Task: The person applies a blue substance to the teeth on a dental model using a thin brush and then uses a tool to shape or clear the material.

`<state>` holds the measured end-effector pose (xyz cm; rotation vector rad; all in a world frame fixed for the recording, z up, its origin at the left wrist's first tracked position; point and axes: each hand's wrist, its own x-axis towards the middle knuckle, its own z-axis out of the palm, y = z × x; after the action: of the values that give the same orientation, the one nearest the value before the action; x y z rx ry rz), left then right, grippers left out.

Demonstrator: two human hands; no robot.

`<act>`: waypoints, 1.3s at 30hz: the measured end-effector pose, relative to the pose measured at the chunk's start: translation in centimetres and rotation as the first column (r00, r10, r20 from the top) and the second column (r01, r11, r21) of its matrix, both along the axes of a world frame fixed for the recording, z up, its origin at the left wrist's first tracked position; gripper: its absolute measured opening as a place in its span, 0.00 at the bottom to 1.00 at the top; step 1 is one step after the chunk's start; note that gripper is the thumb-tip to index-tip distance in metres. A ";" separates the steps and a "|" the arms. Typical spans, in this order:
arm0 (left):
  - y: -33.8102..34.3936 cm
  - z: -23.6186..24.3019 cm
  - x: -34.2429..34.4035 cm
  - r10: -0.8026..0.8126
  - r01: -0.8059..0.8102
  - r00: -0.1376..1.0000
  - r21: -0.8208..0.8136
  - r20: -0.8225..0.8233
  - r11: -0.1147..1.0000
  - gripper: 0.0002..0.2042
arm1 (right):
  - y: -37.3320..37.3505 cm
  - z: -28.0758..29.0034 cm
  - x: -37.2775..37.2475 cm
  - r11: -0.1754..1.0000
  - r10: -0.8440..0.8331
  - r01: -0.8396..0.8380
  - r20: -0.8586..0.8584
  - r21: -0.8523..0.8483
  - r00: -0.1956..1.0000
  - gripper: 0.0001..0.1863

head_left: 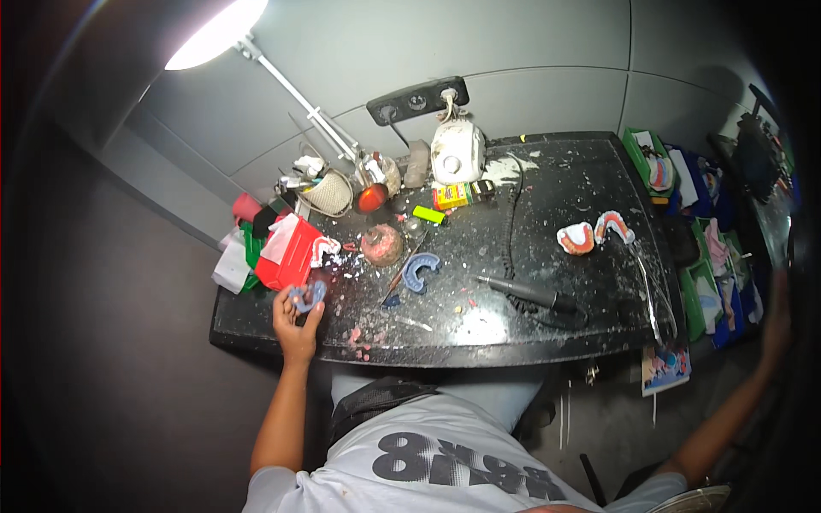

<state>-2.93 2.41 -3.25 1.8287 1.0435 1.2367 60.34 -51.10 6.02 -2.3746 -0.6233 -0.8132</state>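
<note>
A blue, horseshoe-shaped dental piece (318, 291) is pinched between the thumb and fingers of my left hand (295, 329), above the table's left front part. Close to that hand are a red bin (291, 252) and a white dental cast (324, 250). Another blue horseshoe-shaped dental piece (420, 272) lies farther right on the table. My right hand (776, 321) reaches out to the far right, beside the cluttered side shelf. It is dim and smeared at the picture's rim, so its fingers and anything in them cannot be made out.
The black worktable (599, 329) carries a handpiece (530, 293) with a coiled cord, two dental models (575, 238), a lighter (429, 215), a white control box (457, 152) and a tool basket (328, 195). Green and blue bins (699, 291) stand at right. A lamp (218, 34) hangs above.
</note>
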 end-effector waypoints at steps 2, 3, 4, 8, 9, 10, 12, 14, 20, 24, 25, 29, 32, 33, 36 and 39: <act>0.7 0.8 1.8 -0.082 0.082 0.997 0.049 0.004 0.995 0.31 | 7.6 0.8 -10.9 0.972 0.212 -0.155 -0.381 0.176 0.900 0.12; 0.9 0.4 1.5 -0.091 0.090 0.996 0.056 0.006 0.994 0.31 | 12.7 0.0 -15.5 0.916 0.399 -0.363 -0.297 0.170 0.867 0.10; 1.4 -0.1 0.5 -0.095 0.093 0.995 0.048 0.028 0.994 0.31 | 17.6 0.7 -20.6 0.826 0.562 -0.540 -0.294 0.162 0.773 0.08; 2.6 -0.4 1.3 -0.226 0.217 0.966 0.078 0.122 0.973 0.33 | 30.1 -1.6 -31.8 0.396 0.874 -0.898 -0.379 0.191 0.305 0.10; 3.1 -0.6 1.8 -0.264 0.253 0.958 0.107 0.110 0.962 0.33 | 32.7 -2.6 -33.5 0.330 0.882 -0.933 -0.399 0.144 0.251 0.10; 3.6 -0.9 2.5 -0.316 0.296 0.942 0.157 0.116 0.942 0.35 | 35.5 -4.1 -34.7 0.269 0.916 -0.956 -0.337 0.115 0.217 0.10; 3.8 0.1 3.0 -0.313 0.304 0.950 0.281 -0.013 0.910 0.34 | 40.2 -6.4 -36.9 0.288 0.914 -0.955 -0.278 -0.066 0.294 0.09; 4.8 1.5 3.0 -0.264 0.306 0.952 0.484 -0.154 0.820 0.33 | 43.7 -8.2 -38.0 0.324 0.888 -0.927 -0.278 -0.189 0.367 0.09; 8.1 3.8 3.2 -0.346 0.384 0.918 0.651 -0.193 0.655 0.35 | 46.8 -8.6 -40.0 0.352 0.830 -0.771 -0.204 -0.530 0.520 0.07; 9.6 3.6 3.9 -0.383 0.399 0.905 0.684 -0.186 0.610 0.35 | 46.8 -7.2 -39.1 0.236 0.911 -0.782 -0.149 -0.576 0.385 0.08; 9.6 3.5 4.1 -0.388 0.397 0.905 0.672 -0.174 0.625 0.35 | 46.7 -6.8 -38.7 0.237 0.906 -0.776 -0.156 -0.584 0.394 0.08; 9.5 1.8 4.2 -0.434 0.407 0.896 0.570 -0.096 0.714 0.34 | 45.1 -4.5 -37.4 0.337 0.934 -0.931 -0.073 -0.141 0.350 0.21; 8.8 1.2 3.4 -0.473 0.456 0.877 0.463 -0.088 0.760 0.34 | 43.3 -3.1 -36.1 0.461 0.877 -0.742 -0.126 0.487 0.463 0.12; 8.7 1.3 3.3 -0.485 0.477 0.867 0.475 -0.116 0.739 0.34 | 42.5 -2.9 -35.3 0.427 0.872 -0.674 -0.076 0.602 0.484 0.10; 8.4 1.0 3.4 -0.499 0.476 0.863 0.466 -0.082 0.746 0.33 | 40.1 -2.9 -34.6 0.592 0.749 -0.577 -0.120 0.563 0.651 0.08; 8.6 1.0 3.5 -0.511 0.469 0.859 0.412 -0.011 0.781 0.34 | 38.0 -3.4 -35.4 0.753 0.658 -0.639 -0.199 0.156 0.726 0.07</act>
<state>0.54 11.02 -2.24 2.1342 0.2109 1.2521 24.90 -13.14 2.62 -1.9158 -1.1984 -0.2163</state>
